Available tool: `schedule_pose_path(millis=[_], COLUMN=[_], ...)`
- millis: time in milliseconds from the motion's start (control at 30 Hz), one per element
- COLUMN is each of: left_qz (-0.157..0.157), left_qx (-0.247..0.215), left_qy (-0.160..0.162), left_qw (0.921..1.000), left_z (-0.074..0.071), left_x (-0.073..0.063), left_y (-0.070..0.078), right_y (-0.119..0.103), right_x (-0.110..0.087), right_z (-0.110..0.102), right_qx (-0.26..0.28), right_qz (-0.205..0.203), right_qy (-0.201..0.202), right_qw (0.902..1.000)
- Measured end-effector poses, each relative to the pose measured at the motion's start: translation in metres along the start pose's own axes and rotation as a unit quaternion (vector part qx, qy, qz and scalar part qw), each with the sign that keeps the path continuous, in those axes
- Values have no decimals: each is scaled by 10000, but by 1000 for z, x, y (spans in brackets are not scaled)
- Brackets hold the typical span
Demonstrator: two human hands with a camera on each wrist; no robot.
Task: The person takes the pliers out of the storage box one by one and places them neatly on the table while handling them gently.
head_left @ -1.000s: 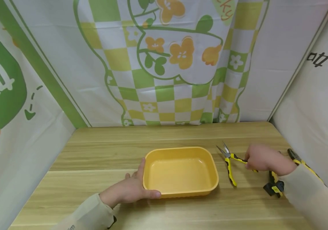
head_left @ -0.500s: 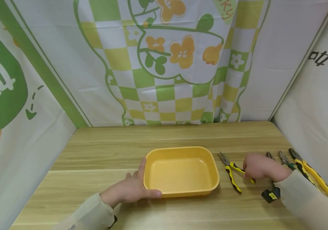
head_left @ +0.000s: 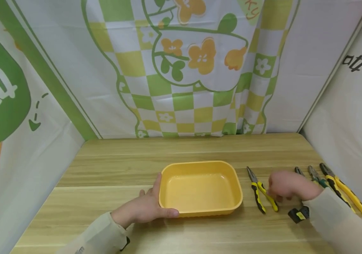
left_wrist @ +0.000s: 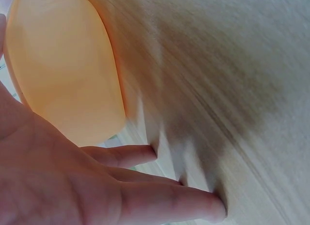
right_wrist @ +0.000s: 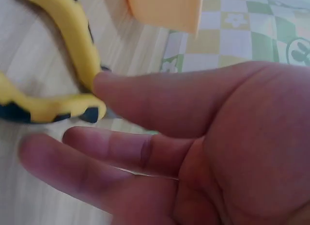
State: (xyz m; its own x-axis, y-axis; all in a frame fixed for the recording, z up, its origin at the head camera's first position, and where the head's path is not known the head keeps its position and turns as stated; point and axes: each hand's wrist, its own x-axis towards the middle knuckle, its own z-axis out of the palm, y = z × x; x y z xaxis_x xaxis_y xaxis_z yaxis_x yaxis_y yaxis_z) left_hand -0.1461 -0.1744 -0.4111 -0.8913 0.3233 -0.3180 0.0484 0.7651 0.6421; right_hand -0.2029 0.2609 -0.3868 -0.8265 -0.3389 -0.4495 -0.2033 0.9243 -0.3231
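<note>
A yellow rectangular basin [head_left: 200,192] stands mid-table. My left hand [head_left: 144,208] rests at its left end, thumb along the front rim and another finger by the left side. In the left wrist view, the other fingers [left_wrist: 184,200] of that hand are straight, their tips on the tabletop beside the basin wall [left_wrist: 68,70]. Right of the basin lie long-nose pliers [head_left: 257,198] with yellow and black handles, jaws pointing away. My right hand [head_left: 287,185] is just right of their handles; the right wrist view shows its thumb and fingers apart, nothing held between them, the thumb tip overlapping a handle [right_wrist: 72,36].
On the right, partly behind the right forearm, lie pliers with yellow and black handles [head_left: 349,192] and another pair with green handles [head_left: 321,181]. A further tool's dark jaws [head_left: 299,171] and a black object with a yellow label [head_left: 299,214] show nearby. Patterned cloth [head_left: 184,106] hangs behind the table.
The long-nose pliers have gone from spread to nearly closed and turned upright beside the basin. My right hand no longer holds their handle. The left hand has stayed at the basin.
</note>
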Motion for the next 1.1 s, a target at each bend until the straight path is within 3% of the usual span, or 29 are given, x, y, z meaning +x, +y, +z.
schedule_pose_path(millis=[300, 700, 1100], left_qz=[20, -75, -78], left_qx=[7, 25, 33], left_qy=[42, 51, 80], left_qw=[10000, 10000, 9999], left_z=[1, 2, 2], left_x=[0, 1, 1], left_y=[0, -2, 0], right_y=[-32, -47, -30], right_x=[0, -1, -15], right_z=[22, 35, 36], right_qx=[-782, -1095, -891], right_qz=[134, 316, 401], right_qy=[1068, 1023, 1123], right_qw=[9911, 9882, 9889])
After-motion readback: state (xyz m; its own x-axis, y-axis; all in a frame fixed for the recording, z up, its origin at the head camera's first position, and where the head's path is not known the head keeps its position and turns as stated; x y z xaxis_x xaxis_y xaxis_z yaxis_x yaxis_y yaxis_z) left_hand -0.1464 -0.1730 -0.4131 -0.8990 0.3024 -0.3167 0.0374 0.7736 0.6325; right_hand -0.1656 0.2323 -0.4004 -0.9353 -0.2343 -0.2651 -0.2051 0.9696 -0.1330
